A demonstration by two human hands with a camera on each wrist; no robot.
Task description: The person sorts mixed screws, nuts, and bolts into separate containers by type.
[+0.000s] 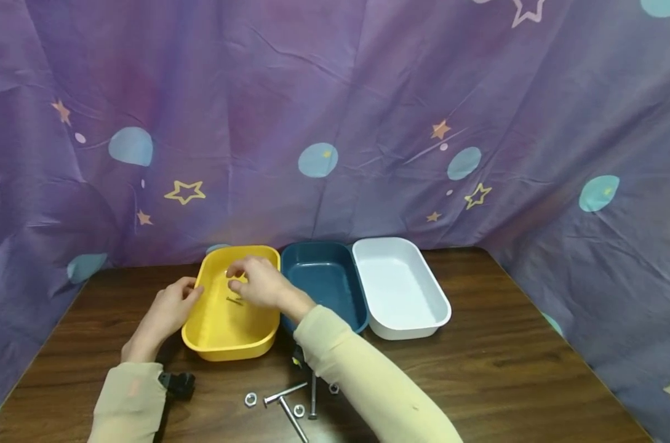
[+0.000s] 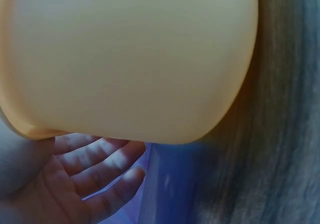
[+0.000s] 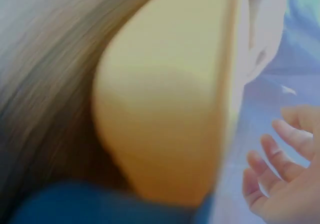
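Potentially, the right sleeve (image 1: 376, 375), dragged low, could scatter lower-center bolts (image 1: 293, 419); right hand's (image 1: 259, 283) fingers hang apart, left hand's (image 1: 165, 311) hold the yellow tray (image 1: 232, 355).

The left forearm (image 1: 128, 397) reaches forward, the left hand (image 1: 168, 312) with its fingers (image 2: 102, 178) loosely spread, slightly bent. The right forearm (image 1: 376, 375) slants across leftward, the right hand (image 1: 261, 284) back upward, fingers loosely curved, thumb apart.

tiny pieces (image 1: 234, 301), perhaps screws, in the yellow tray (image 1: 229, 353), too small for certainty
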